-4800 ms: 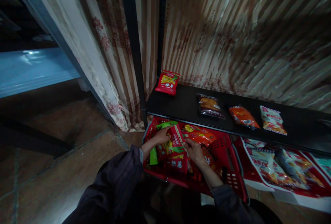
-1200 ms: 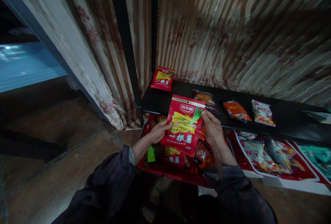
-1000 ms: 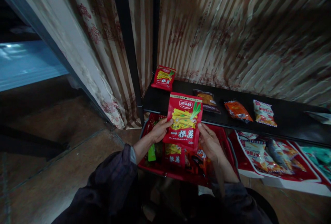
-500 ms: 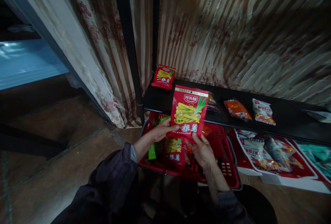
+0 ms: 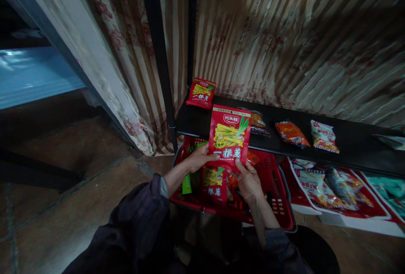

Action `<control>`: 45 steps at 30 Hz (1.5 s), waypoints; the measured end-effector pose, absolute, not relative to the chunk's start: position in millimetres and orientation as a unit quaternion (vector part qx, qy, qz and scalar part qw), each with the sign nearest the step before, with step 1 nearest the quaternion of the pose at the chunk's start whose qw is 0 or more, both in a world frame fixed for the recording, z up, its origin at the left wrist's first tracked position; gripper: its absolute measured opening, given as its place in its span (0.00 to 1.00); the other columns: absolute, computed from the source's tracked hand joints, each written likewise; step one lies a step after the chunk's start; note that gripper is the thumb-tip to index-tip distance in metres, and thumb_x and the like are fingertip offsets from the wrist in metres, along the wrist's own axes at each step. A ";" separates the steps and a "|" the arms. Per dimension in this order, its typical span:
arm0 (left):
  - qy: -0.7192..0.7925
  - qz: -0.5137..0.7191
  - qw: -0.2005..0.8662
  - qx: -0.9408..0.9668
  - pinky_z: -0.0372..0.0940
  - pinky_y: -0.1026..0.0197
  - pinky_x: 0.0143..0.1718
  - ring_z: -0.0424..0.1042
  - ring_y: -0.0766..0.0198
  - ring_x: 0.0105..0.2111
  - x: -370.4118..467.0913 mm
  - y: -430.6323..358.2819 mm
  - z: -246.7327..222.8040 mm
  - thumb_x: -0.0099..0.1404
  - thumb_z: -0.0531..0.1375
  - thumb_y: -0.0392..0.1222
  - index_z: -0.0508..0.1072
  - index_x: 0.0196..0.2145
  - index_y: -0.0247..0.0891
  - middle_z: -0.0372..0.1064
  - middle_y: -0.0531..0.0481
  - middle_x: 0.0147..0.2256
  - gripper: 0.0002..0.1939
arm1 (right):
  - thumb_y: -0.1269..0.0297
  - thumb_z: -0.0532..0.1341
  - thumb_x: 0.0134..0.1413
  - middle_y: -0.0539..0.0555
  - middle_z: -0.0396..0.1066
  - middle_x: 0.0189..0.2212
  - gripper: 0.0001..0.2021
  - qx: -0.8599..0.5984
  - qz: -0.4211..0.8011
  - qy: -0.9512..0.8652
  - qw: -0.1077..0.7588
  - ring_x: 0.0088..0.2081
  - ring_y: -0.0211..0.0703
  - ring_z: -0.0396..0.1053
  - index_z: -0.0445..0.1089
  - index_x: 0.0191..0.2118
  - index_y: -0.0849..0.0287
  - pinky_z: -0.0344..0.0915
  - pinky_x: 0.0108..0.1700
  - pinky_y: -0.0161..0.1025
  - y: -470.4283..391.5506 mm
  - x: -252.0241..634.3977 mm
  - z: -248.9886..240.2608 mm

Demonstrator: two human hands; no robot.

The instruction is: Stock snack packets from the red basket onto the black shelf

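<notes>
A red snack bag (image 5: 229, 134) with yellow sticks and a green scallion printed on it is held upright over the basket. My left hand (image 5: 200, 158) pinches its lower left edge, thumb on the front. My right hand (image 5: 249, 179) grips the lower right corner, thumb also in front. Beneath them, the red plastic basket (image 5: 284, 206) holds another bag of the same print (image 5: 214, 186), a green packet (image 5: 186, 184) and orange packets (image 5: 254, 158). The held bag and my hands hide part of the basket's contents.
On the black shelf (image 5: 218, 115) stand a matching red bag (image 5: 201, 93), a brown snack packet (image 5: 257, 123), an orange packet (image 5: 291, 133) and a white-and-red packet (image 5: 325, 136). Lower right, a box (image 5: 340, 189) holds several snack bags. A black post (image 5: 160, 54) and striped curtain (image 5: 123, 54) rise at left.
The held bag has shifted slightly left and turned a little, showing more of the brown packet behind it. Both hands keep their grip.
</notes>
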State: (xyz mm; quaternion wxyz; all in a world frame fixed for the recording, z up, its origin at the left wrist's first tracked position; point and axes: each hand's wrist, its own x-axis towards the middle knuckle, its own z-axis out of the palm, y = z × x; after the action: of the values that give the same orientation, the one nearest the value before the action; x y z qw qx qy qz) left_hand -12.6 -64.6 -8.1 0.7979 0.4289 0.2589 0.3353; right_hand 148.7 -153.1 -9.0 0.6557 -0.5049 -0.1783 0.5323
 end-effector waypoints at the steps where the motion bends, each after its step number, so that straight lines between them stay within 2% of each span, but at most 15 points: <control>1: 0.262 0.337 0.795 0.430 0.67 0.56 0.47 0.75 0.58 0.40 -12.5 -64.5 -9.2 0.42 0.75 0.44 0.75 0.44 0.34 0.78 0.45 0.41 0.30 | 0.58 0.77 0.34 0.50 0.80 0.34 0.18 -0.508 0.530 -0.180 0.655 0.30 0.41 0.77 0.77 0.35 0.54 0.72 0.26 0.34 -153.0 149.2 -9.9; 5: 0.270 0.347 0.787 0.432 0.66 0.57 0.46 0.75 0.57 0.41 -12.2 -63.4 -13.1 0.44 0.75 0.45 0.75 0.43 0.34 0.78 0.45 0.40 0.28 | 0.59 0.77 0.34 0.50 0.80 0.33 0.17 -0.516 0.521 -0.191 0.653 0.30 0.40 0.76 0.77 0.34 0.55 0.72 0.27 0.34 -152.7 152.3 -13.0; 10: 0.273 0.353 0.789 0.421 0.67 0.58 0.46 0.75 0.59 0.39 -12.4 -62.9 -14.6 0.45 0.74 0.45 0.75 0.43 0.34 0.77 0.45 0.40 0.28 | 0.60 0.77 0.33 0.48 0.80 0.35 0.20 -0.515 0.533 -0.219 0.635 0.32 0.39 0.76 0.78 0.38 0.52 0.73 0.33 0.33 -152.8 152.6 -10.9; 18: 0.276 0.350 0.800 0.402 0.68 0.59 0.45 0.76 0.60 0.38 -13.1 -63.8 -12.2 0.44 0.74 0.40 0.75 0.43 0.34 0.78 0.45 0.39 0.27 | 0.62 0.77 0.31 0.49 0.80 0.34 0.19 -0.517 0.530 -0.203 0.641 0.30 0.38 0.75 0.78 0.35 0.54 0.71 0.29 0.32 -154.2 147.9 -11.6; 26: 0.284 0.358 0.815 0.357 0.68 0.58 0.45 0.76 0.59 0.38 -12.3 -64.2 -10.2 0.44 0.74 0.42 0.75 0.44 0.34 0.78 0.45 0.40 0.28 | 0.64 0.77 0.31 0.49 0.80 0.33 0.17 -0.518 0.519 -0.179 0.656 0.29 0.39 0.75 0.78 0.34 0.54 0.71 0.28 0.33 -155.0 147.6 -12.6; 31: 0.290 0.352 0.824 0.336 0.67 0.60 0.42 0.77 0.58 0.37 -14.5 -63.3 -8.8 0.45 0.72 0.41 0.76 0.40 0.34 0.78 0.46 0.37 0.23 | 0.65 0.77 0.30 0.49 0.80 0.33 0.17 -0.513 0.516 -0.160 0.667 0.28 0.39 0.75 0.77 0.32 0.54 0.71 0.26 0.33 -154.7 148.2 -15.6; 35: 0.300 0.378 0.808 0.338 0.66 0.60 0.44 0.75 0.57 0.40 -14.7 -62.2 -8.6 0.46 0.71 0.43 0.76 0.38 0.34 0.78 0.45 0.38 0.21 | 0.66 0.77 0.28 0.48 0.80 0.30 0.16 -0.514 0.507 -0.139 0.678 0.26 0.38 0.74 0.76 0.29 0.54 0.69 0.25 0.32 -154.8 147.0 -16.3; 38: 0.321 0.413 0.767 0.373 0.66 0.59 0.44 0.75 0.55 0.41 -12.7 -63.3 -7.6 0.48 0.71 0.45 0.75 0.42 0.34 0.77 0.46 0.39 0.24 | 0.66 0.77 0.27 0.48 0.80 0.29 0.17 -0.511 0.508 -0.136 0.680 0.26 0.38 0.74 0.75 0.29 0.54 0.70 0.25 0.32 -155.7 142.6 -12.2; 40: 0.328 0.428 0.735 0.411 0.67 0.58 0.43 0.75 0.55 0.41 -10.9 -65.3 -5.5 0.49 0.71 0.46 0.73 0.48 0.35 0.77 0.46 0.40 0.29 | 0.65 0.77 0.27 0.47 0.79 0.28 0.17 -0.510 0.512 -0.143 0.676 0.26 0.38 0.74 0.76 0.30 0.54 0.70 0.26 0.32 -156.9 139.2 -8.9; 45: 0.355 0.469 0.660 0.468 0.66 0.59 0.45 0.74 0.58 0.42 -8.1 -72.7 0.4 0.53 0.69 0.43 0.52 0.66 0.41 0.74 0.46 0.46 0.47 | 0.60 0.75 0.35 0.48 0.80 0.30 0.17 -0.529 0.494 -0.200 0.660 0.22 0.38 0.71 0.76 0.36 0.53 0.66 0.23 0.34 -164.5 134.1 -5.3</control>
State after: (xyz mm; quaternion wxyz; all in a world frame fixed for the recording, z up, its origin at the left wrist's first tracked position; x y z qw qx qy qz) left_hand -8.1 -72.7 0.4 0.6599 0.4676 0.3550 0.4688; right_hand 134.1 -164.5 -5.3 0.6601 -0.5293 -0.1995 0.4943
